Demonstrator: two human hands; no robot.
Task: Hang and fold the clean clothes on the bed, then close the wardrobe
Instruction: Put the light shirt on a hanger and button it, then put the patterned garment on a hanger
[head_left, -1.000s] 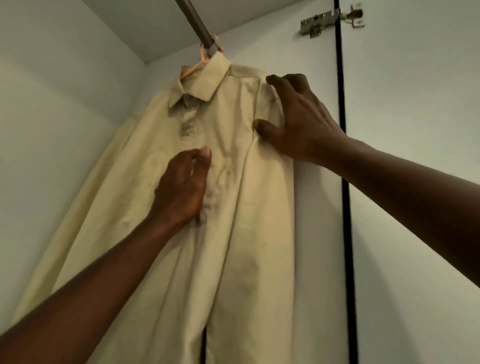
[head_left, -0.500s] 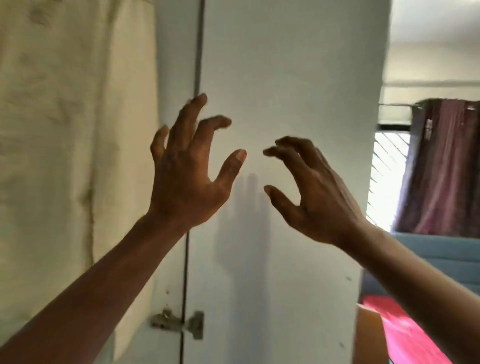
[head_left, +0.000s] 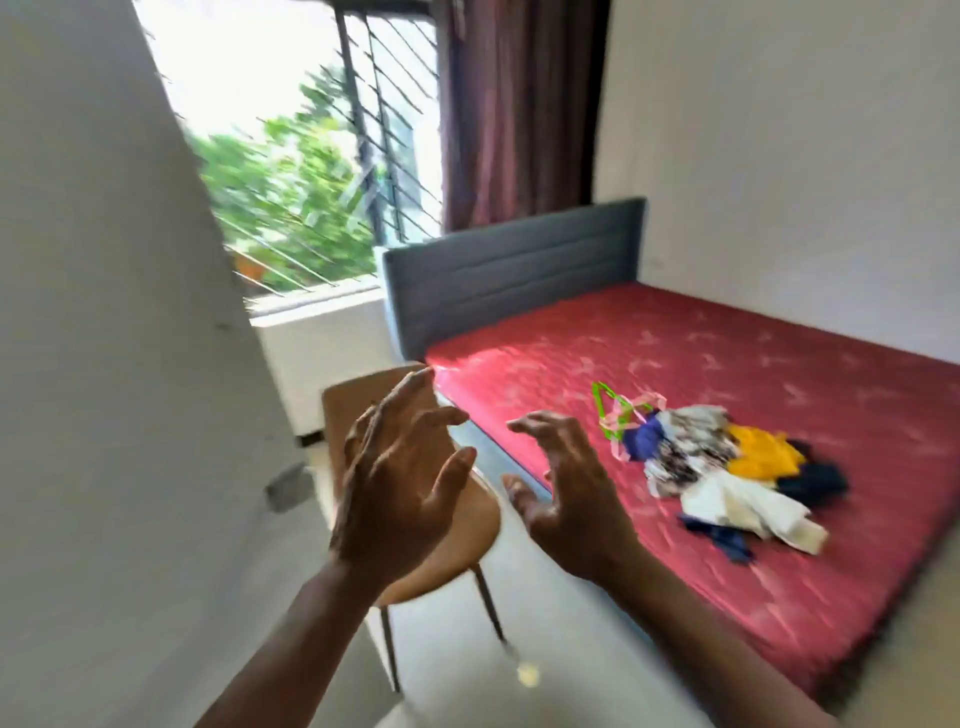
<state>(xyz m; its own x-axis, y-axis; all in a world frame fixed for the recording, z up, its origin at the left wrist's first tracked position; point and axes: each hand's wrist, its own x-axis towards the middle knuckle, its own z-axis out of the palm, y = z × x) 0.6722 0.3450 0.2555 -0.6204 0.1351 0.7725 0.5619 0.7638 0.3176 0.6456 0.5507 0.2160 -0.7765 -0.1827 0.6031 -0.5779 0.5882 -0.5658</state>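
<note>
A heap of mixed clothes (head_left: 727, 462) lies on the red mattress of the bed (head_left: 779, 364): white, yellow, dark blue and patterned pieces. Green and pink hangers (head_left: 621, 410) rest at the heap's left edge. My left hand (head_left: 400, 478) and my right hand (head_left: 571, 488) hover in mid-air in front of me, fingers spread and loosely curved, holding nothing. Both are well short of the heap. The open white wardrobe door (head_left: 119, 389) fills the left side. The whole view is motion-blurred.
A wooden chair (head_left: 457, 545) with thin metal legs stands between the wardrobe door and the bed, partly behind my hands. The grey headboard (head_left: 514, 270) backs onto a barred window (head_left: 311, 156) with a dark red curtain (head_left: 519, 104). Pale floor lies below.
My hands left the beige shirt hanging in the wardrobe and now float empty. My view swung right from the wardrobe interior, past the door, to the bed and the clothes heap.
</note>
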